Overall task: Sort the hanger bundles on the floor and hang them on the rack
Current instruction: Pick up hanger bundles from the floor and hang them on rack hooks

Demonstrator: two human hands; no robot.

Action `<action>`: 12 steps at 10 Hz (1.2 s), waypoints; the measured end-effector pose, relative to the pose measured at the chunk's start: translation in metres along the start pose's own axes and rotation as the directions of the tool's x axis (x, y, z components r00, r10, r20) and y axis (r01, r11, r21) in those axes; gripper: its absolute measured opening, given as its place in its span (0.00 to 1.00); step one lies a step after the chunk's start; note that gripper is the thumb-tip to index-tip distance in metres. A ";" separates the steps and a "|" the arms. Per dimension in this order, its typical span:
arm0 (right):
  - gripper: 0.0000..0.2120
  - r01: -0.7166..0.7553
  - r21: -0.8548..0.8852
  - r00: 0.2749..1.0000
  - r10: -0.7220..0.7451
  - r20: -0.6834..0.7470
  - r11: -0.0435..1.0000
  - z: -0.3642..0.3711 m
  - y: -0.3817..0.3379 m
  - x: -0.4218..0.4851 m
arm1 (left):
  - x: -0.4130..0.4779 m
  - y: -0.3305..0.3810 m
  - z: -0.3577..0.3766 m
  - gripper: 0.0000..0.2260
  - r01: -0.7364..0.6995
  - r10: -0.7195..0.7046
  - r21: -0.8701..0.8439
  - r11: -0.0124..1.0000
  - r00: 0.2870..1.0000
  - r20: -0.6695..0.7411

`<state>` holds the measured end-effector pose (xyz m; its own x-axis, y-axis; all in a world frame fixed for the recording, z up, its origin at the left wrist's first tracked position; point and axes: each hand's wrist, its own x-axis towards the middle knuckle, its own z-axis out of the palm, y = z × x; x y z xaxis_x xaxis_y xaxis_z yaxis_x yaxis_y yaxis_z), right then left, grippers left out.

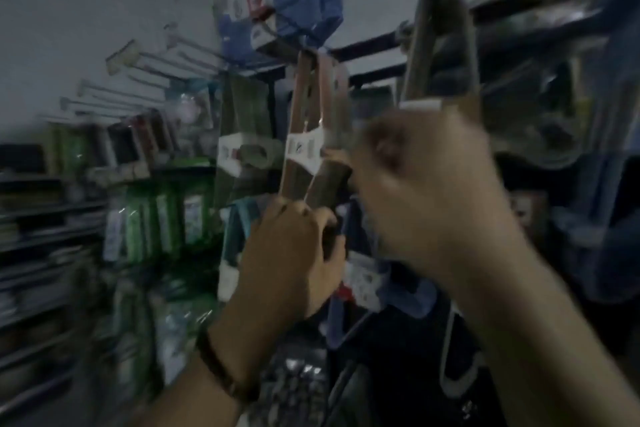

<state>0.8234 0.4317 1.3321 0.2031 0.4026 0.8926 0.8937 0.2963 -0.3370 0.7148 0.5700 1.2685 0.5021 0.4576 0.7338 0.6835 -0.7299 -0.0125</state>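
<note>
The brown hanger bundle [304,121] stands nearly upright in the middle of the view, raised in front of the rack, with a white label band [306,149] wrapped round its middle. Its top reaches up under some blue packages [304,0] - whether it already sits on a peg there is lost in the blur. The left hand [291,253] grips the bundle's lower end, fingers curled round it from the left, and a dark wristband [221,371] sits on that wrist. The right hand [415,191] is raised at the height of the label band, just beside the bundle on its right. It is so smeared by motion that I cannot tell whether its fingers pinch the bundle or only come close to it.

Up and to the right hangs a second hanger bundle [440,52], greyer, with its own white band near the bottom. On the pale wall to the left, bare metal pegs [138,59] stick out in rows. Below them hang green packages [156,218], and dark shelves [34,218] run along the far left - the whole room is dim.
</note>
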 end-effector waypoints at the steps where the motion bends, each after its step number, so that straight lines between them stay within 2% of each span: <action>1: 0.13 -0.045 0.102 0.921 0.002 0.390 0.994 0.059 0.030 -0.078 | -0.096 -0.016 0.018 0.12 0.137 -0.137 0.076 0.988 0.991 0.004; 2: 0.09 -0.065 0.158 0.782 -0.048 0.621 0.985 0.110 0.052 -0.165 | -0.204 -0.019 0.027 0.11 0.271 -0.285 0.161 0.949 0.956 0.071; 3: 0.08 -0.189 0.275 0.575 -0.121 0.809 0.943 0.144 0.050 -0.258 | -0.325 -0.014 0.031 0.10 0.478 -0.521 0.231 0.848 0.831 0.195; 4: 0.10 -0.244 0.216 0.277 -0.145 0.950 0.946 0.177 0.045 -0.363 | -0.455 0.003 0.024 0.13 0.659 -0.742 0.341 0.670 0.592 0.315; 5: 0.09 -0.207 0.186 0.059 -0.178 0.982 0.961 0.193 0.034 -0.472 | -0.569 0.038 0.008 0.14 0.730 -0.874 0.492 0.474 0.320 0.367; 6: 0.08 -0.226 0.149 -0.230 -0.201 0.952 0.963 0.191 0.015 -0.557 | -0.658 0.079 -0.006 0.12 0.752 -0.918 0.608 0.255 -0.008 0.396; 7: 0.10 -0.196 0.109 -0.424 -0.184 0.887 0.975 0.188 -0.002 -0.629 | -0.740 0.121 -0.016 0.14 0.745 -0.902 0.660 0.094 -0.217 0.374; 8: 0.11 -0.174 0.055 -0.567 -0.146 0.811 0.983 0.184 -0.020 -0.699 | -0.804 0.164 -0.020 0.14 0.738 -0.846 0.671 -0.070 -0.400 0.352; 9: 0.11 -0.118 0.050 -0.700 -0.119 0.704 0.992 0.182 -0.045 -0.770 | -0.863 0.192 -0.024 0.15 0.777 -0.813 0.604 -0.177 -0.462 0.356; 10: 0.11 -0.076 0.062 -0.770 -0.098 0.630 0.995 0.186 -0.075 -0.846 | -0.995 0.371 0.021 0.15 0.774 -0.588 0.507 -0.379 -0.625 0.513; 11: 0.11 -0.024 0.096 -0.823 -0.074 0.564 0.995 0.197 -0.105 -0.932 | -1.070 0.343 0.042 0.14 0.727 -0.602 0.570 -0.383 -0.664 0.443; 12: 0.12 0.014 0.079 -0.832 -0.032 0.554 0.997 0.211 -0.129 -1.023 | -1.153 0.326 0.064 0.14 0.692 -0.398 0.522 -0.499 -0.718 0.571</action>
<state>0.4159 0.1645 0.3991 -0.4193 0.1356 -0.8976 0.8622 0.3692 -0.3470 0.3930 -0.1633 0.3746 -0.3305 0.2517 -0.9096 0.2828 0.9459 0.1590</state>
